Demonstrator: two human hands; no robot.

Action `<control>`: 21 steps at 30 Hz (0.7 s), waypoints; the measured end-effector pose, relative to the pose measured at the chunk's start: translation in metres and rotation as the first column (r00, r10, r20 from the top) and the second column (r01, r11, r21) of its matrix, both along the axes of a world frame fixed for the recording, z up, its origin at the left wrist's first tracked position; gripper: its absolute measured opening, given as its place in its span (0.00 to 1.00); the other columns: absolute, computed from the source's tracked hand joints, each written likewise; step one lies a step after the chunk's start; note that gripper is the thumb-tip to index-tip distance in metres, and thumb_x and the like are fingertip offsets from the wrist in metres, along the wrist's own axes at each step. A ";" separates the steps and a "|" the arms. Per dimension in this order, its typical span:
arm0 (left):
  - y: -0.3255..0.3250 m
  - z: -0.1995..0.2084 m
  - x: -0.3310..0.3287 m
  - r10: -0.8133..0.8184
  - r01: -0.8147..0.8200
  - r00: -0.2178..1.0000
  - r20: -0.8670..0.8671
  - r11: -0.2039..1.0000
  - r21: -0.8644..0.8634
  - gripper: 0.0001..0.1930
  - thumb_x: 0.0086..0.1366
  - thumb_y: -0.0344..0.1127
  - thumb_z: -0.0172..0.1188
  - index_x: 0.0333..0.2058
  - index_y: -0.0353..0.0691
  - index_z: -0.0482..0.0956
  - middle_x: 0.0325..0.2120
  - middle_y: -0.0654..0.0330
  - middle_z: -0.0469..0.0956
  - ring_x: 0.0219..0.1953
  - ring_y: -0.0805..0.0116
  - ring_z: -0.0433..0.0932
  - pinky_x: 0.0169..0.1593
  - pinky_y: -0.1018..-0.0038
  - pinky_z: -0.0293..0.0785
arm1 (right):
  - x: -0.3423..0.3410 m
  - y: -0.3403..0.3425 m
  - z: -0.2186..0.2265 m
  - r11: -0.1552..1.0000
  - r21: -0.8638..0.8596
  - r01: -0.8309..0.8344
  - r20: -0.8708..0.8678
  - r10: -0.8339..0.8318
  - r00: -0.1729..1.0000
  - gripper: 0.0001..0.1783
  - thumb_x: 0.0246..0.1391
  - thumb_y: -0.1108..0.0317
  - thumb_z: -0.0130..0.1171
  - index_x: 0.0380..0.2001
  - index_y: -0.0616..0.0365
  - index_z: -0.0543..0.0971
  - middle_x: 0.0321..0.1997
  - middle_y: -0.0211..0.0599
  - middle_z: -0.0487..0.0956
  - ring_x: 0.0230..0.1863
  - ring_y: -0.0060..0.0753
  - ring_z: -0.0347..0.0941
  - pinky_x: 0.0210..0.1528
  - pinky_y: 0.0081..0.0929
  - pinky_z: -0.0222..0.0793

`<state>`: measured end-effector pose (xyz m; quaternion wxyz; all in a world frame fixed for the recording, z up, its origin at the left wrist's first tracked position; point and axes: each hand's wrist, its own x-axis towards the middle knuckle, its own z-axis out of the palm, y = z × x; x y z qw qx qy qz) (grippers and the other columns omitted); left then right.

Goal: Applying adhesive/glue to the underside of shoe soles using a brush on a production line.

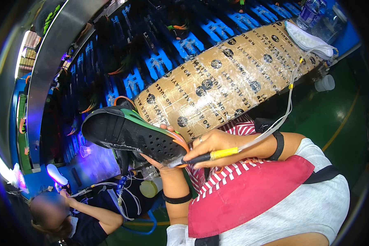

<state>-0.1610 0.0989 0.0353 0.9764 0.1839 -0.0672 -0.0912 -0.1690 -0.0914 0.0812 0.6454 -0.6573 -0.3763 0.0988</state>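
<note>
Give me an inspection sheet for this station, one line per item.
Surface: bench edge wrapped in printed brown tape.
Job's things: shoe, black sole up, green and orange edge; pen-like tool, black tip at the sole's heel end.
Clutter: plastic bottle, white insoles, white cup.
Grippers: left hand holds the shoe from beneath; right hand fingers grip the tool.
Cables: clear tube runs from tool toward the bench.
Surroundings: blue racks; another person lower left.

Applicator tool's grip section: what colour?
Yellow, on the tool in the right hand; head view.
</note>
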 end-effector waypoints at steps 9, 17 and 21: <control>0.017 -0.005 0.004 -0.103 0.084 0.989 0.106 0.981 0.176 0.36 0.53 0.63 0.51 0.53 0.42 0.61 0.45 0.48 0.64 0.50 0.51 0.61 0.50 0.59 0.67 | 0.003 -0.006 0.005 0.991 -0.118 0.056 0.094 -0.045 0.995 0.14 0.42 0.67 0.62 0.36 0.54 0.78 0.23 0.41 0.75 0.26 0.40 0.72 0.28 0.28 0.66; 0.036 0.008 0.011 -0.124 0.137 0.990 -0.060 0.852 0.506 0.49 0.43 0.67 0.58 0.48 0.23 0.59 0.40 0.41 0.65 0.37 0.49 0.73 0.40 0.61 0.74 | 0.005 -0.009 0.009 0.971 -0.029 -0.237 0.072 0.238 0.969 0.14 0.41 0.67 0.61 0.36 0.54 0.78 0.22 0.40 0.74 0.25 0.44 0.71 0.28 0.32 0.67; 0.057 -0.020 0.009 -0.025 0.083 0.992 -0.124 0.870 0.486 0.48 0.44 0.65 0.59 0.49 0.24 0.60 0.40 0.40 0.67 0.37 0.48 0.74 0.39 0.60 0.74 | 0.003 -0.002 -0.006 0.985 -0.132 0.108 0.337 -0.057 0.940 0.15 0.41 0.68 0.63 0.37 0.55 0.78 0.20 0.36 0.71 0.20 0.37 0.68 0.22 0.29 0.63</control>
